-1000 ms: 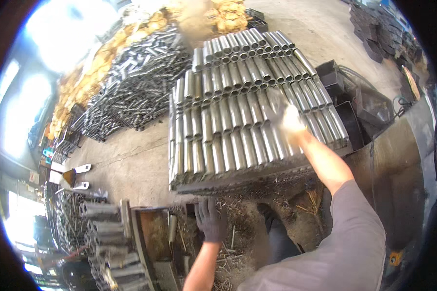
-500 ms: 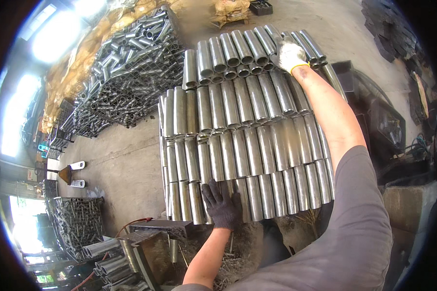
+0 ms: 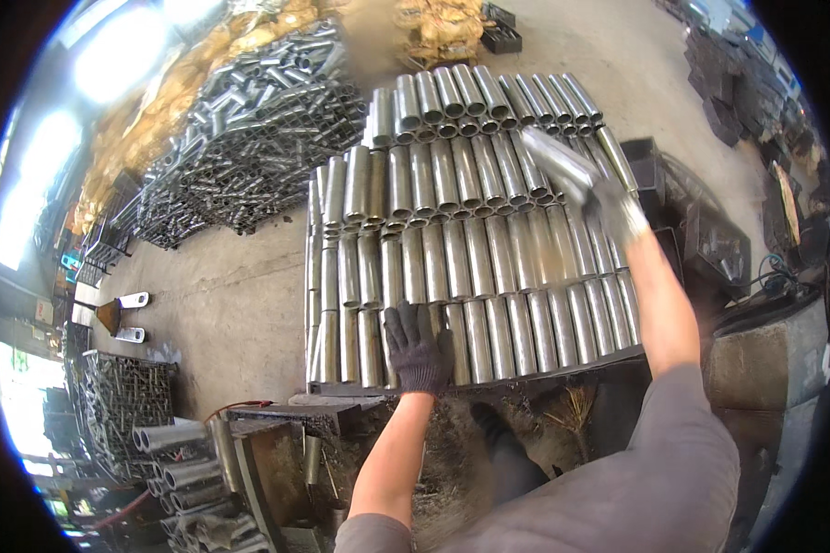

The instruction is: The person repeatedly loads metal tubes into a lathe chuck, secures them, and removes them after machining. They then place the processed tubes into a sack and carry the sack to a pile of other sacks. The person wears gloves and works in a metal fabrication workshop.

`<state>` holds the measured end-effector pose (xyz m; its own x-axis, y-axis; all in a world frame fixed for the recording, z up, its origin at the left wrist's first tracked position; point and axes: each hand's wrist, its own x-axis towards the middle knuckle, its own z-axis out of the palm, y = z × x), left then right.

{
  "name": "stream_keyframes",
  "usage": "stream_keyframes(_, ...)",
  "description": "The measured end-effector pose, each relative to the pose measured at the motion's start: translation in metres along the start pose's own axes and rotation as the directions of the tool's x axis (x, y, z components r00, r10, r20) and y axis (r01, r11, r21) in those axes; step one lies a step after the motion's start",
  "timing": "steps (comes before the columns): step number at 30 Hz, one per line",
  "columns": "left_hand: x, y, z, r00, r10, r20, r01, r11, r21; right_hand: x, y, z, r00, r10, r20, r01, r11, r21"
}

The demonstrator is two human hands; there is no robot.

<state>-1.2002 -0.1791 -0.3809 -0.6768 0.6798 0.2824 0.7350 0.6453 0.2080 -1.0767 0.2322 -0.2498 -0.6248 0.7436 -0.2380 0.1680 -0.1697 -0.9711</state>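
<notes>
Short metal tubes (image 3: 478, 253) lie stacked in several close rows in front of me, their round ends showing between the tiers. My left hand (image 3: 418, 350), in a dark knit glove, rests with fingers spread on tubes of the nearest row. Over the right side of the stack, my right hand (image 3: 615, 210), in a light glove with a darkened palm side, grips the near end of a single metal tube (image 3: 558, 160). That tube is tilted and lifted off the others. Motion blurs the hand and tube, and the exact finger positions are unclear.
At the far left stands a big mesh bin (image 3: 249, 138) heaped with tubes; a smaller filled cage (image 3: 129, 415) is at left. More tubes (image 3: 189, 470) lie at the lower left. Dark metal boxes (image 3: 715, 240) stand right of the stack. A pallet jack's forks (image 3: 133, 316) show at left.
My right hand has come back from the far row toward me, bringing a tube with it. My left hand stays on the nearest row. The view has shifted slightly.
</notes>
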Motion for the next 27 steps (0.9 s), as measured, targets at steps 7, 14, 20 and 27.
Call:
stream_keyframes(7, -0.157, 0.026, -0.123, 0.923, 0.251, -0.291, -0.295, 0.948, -0.121, -0.304, 0.101, 0.036, 0.786, 0.081, 0.613, 0.005, 0.990, -0.138)
stream_keyframes(14, -0.505, 0.014, -0.277, 0.977, -0.170, -0.130, 0.156, 0.982, -0.106, -0.579, 0.166, 0.202, 0.090, 0.344, 0.935, 0.038, 0.937, -0.348)
stream_keyframes(20, -0.830, 0.061, -0.355, 0.115, -0.980, -0.163, 0.874, 0.178, -0.452, -0.800, 0.166, 0.286, -0.266, 0.386, 0.883, 0.317, 0.900, -0.298)
stream_keyframes(27, -1.023, 0.091, -0.436, -0.477, -0.860, -0.182, 0.190, 0.101, -0.977, -0.978, 0.140, 0.381, -0.729, 0.439, 0.526, 0.478, 0.876, -0.070)
